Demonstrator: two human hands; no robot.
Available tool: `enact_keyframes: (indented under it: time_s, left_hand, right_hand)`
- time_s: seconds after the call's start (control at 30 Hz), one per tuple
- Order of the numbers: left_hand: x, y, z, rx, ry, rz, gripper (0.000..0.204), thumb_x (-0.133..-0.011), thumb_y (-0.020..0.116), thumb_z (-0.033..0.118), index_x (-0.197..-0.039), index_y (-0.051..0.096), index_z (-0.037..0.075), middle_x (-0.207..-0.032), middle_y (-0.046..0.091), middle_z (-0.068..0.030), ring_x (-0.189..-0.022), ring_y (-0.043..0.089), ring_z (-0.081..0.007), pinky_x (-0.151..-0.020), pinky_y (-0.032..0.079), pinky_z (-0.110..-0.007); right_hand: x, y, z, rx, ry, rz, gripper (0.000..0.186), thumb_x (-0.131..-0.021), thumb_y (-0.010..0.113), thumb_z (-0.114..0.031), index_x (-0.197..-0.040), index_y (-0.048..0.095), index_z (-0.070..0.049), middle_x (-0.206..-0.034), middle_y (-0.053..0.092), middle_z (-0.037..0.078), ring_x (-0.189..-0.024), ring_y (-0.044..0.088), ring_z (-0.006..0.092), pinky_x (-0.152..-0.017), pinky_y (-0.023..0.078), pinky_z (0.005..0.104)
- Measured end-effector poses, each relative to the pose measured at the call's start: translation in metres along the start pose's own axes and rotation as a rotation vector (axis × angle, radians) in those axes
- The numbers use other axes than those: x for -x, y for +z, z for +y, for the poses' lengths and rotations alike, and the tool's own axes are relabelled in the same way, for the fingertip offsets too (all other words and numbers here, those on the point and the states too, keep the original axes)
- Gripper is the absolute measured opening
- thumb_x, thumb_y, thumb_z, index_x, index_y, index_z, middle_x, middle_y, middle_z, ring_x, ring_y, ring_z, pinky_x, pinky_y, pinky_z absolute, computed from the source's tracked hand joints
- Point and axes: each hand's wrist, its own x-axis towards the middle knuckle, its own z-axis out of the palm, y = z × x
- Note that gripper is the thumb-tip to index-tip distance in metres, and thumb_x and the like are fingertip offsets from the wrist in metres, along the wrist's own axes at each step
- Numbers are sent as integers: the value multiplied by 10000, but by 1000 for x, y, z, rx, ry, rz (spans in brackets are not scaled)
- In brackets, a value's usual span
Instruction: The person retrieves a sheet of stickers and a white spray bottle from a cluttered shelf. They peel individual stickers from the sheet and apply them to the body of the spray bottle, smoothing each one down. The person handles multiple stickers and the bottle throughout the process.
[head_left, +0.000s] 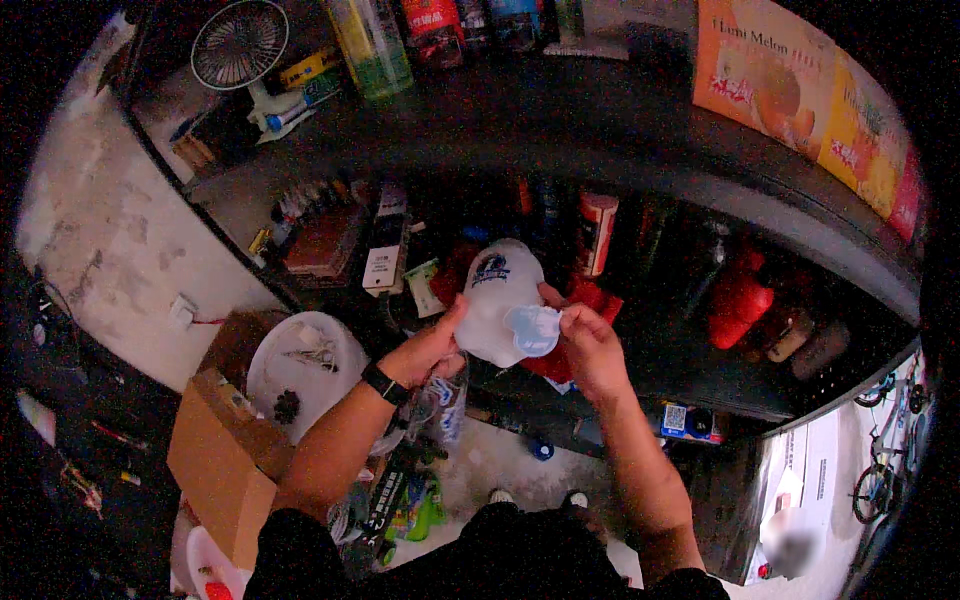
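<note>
The person's left grip (pixel 435 345) is closed round the left side of a white cap (pixel 500 297), probably to steady it while the right grip (pixel 593 350), pinched shut, holds the edge of a pale-blue tag (pixel 533 335) over its lower part. The cap, in front of a dark shelf unit (pixel 500 130), looks rounded, with a dark emblem (pixel 491 271) higher up.

Dark shelving (pixel 520 130) stands beside a blotchy pale wall (pixel 130 215), the grey floor (pixel 490 460) dimly lit.
</note>
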Motion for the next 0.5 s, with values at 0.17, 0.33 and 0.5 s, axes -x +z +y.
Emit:
enact_keyframes:
  time_s: [0.17, 0.33, 0.5]
  left_hand:
    - [-15, 10, -6, 421, 58, -27, 714, -893, 318, 736, -1255, 534, 160, -887, 644, 14, -509, 412, -62, -420, 290, -227]
    - [-21, 22, -32, 486, 162, -1, 619, -919, 404, 654, -1255, 535, 151, -945, 643, 1, -561, 444, -65, -434, 303, -215]
    - [-29, 28, -71, 561, 236, -15, 516, -915, 506, 541, -1198, 543, 111, -877, 606, -5, -562, 419, -73, -441, 303, -209]
  right_hand:
    - [4, 11, -7, 156, -118, -102, 68, -912, 579, -111, -936, 605, -54, -1236, 604, 79, -1099, 530, 169, -985, 388, 315]
    - [9, 5, -3, 262, -118, -10, 62, -923, 564, -101, -911, 600, -52, -1026, 631, 43, -968, 545, 139, -886, 432, 291]
    - [1, 17, -43, 416, -314, 433, 86, -940, 554, -92, -908, 596, -24, -840, 618, 14, -800, 583, 128, -774, 476, 276]
